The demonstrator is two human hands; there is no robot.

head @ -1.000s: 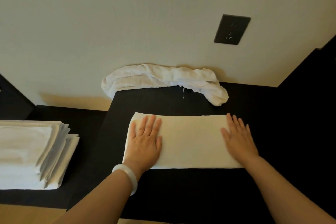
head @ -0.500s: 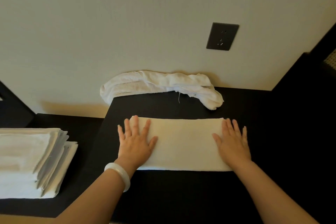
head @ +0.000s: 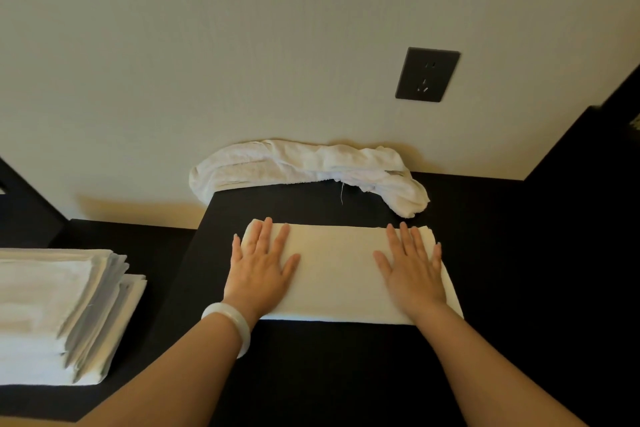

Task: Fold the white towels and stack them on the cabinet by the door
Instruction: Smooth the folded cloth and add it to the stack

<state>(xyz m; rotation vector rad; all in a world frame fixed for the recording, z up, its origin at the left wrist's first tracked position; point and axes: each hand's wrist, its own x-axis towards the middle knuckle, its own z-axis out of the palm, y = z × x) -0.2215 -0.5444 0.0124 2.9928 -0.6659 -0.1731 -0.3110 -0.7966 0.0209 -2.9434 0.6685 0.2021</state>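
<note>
White folded towel (head: 337,274) on the black counter (head: 346,374), left hand (head: 259,270) and right hand (head: 412,270) pressing flat, fingers spread.

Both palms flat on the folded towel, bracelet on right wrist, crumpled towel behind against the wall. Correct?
No. The head view shows the bracelet on the left wrist. The rest holds: left hand and right hand lie flat on the folded towel, crumpled towel behind against the wall.
</note>
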